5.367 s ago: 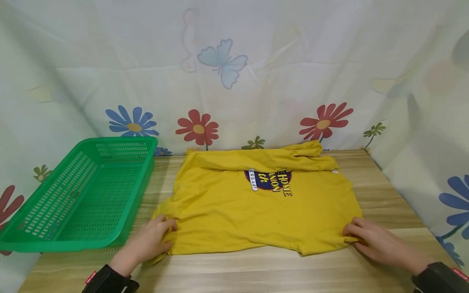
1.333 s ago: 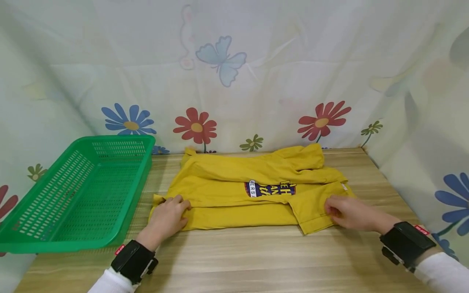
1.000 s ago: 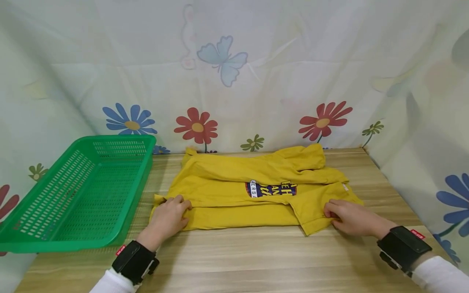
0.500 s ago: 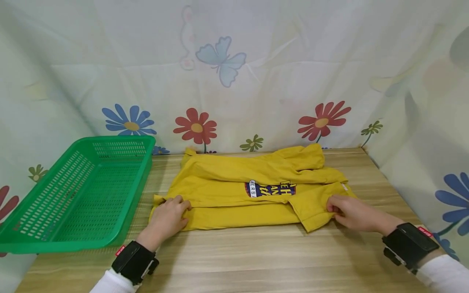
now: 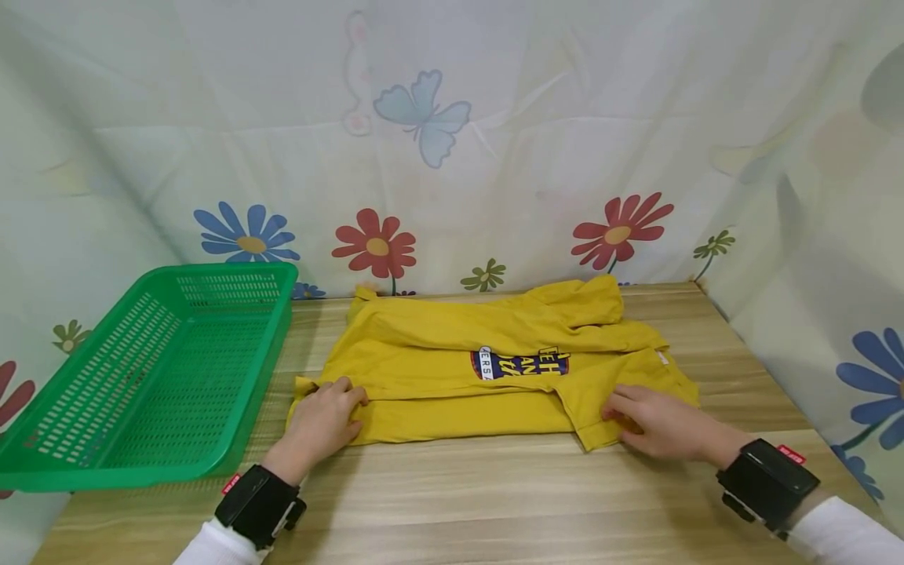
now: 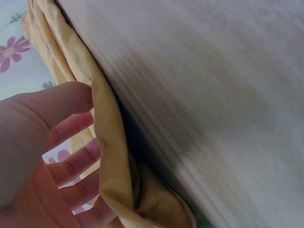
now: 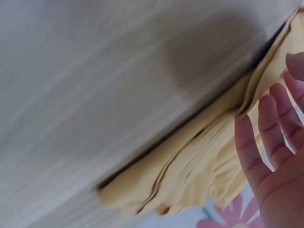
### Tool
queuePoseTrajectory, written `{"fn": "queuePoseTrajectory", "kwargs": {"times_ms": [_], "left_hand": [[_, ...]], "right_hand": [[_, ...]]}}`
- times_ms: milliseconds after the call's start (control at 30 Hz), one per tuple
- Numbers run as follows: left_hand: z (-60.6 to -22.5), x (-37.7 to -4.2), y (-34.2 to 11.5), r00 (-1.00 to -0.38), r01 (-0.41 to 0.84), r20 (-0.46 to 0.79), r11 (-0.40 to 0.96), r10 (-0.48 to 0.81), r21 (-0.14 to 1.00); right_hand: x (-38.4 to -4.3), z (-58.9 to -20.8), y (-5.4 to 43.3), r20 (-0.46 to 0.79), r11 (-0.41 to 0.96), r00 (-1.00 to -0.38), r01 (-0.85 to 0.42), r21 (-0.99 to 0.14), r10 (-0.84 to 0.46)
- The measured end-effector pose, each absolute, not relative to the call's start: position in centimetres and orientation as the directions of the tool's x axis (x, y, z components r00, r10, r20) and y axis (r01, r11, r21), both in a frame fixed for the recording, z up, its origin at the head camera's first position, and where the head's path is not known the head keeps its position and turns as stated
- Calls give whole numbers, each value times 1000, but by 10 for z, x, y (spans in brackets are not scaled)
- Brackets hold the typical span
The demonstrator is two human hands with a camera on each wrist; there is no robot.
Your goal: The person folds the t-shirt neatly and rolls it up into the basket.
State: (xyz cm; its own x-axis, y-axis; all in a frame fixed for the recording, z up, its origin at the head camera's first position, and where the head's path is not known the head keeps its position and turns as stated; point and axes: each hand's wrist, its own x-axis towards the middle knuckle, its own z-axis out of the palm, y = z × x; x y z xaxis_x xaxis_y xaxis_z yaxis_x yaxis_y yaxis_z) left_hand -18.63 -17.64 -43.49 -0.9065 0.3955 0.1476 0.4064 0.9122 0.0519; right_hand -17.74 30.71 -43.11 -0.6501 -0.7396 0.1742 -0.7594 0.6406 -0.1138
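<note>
A yellow T-shirt (image 5: 438,369) with a dark blue printed badge (image 5: 521,365) lies folded in lengthwise layers. On its near left corner rests my left hand (image 5: 325,424), fingers loosely bent; in the left wrist view the thumb touches the folded edge (image 6: 107,123) and the fingers lie spread on the cloth. My right hand (image 5: 660,424) is at the sleeve (image 5: 589,408), which is laid over the near side at the right. From the right wrist the fingertips (image 7: 242,124) show against the layered cloth, loosely extended, with the thumb apart from them.
A green perforated plastic basket (image 5: 191,377) stands on the left of the wooden table (image 5: 494,510). A white curtain (image 5: 494,180) printed with flowers and a butterfly hangs behind and along both sides. Each wrist wears a black strap.
Since the earliest frame the shirt's near part has been folded away from me, with a sleeve turned back over it. Lately my right hand shifted left along the sleeve; my left stayed put.
</note>
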Motion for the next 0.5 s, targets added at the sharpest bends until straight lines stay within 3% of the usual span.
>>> {"fn": "queuePoseTrajectory", "kwargs": {"times_ms": [267, 500], "left_hand": [[-434, -186, -176, -906, 408, 146, 912, 397, 48], [-433, -185, -175, -903, 412, 154, 910, 401, 48]], "right_hand": [[-168, -429, 280, 140, 634, -644, -765, -112, -752], [-169, -432, 272, 93, 678, -687, -726, -114, -720]]}}
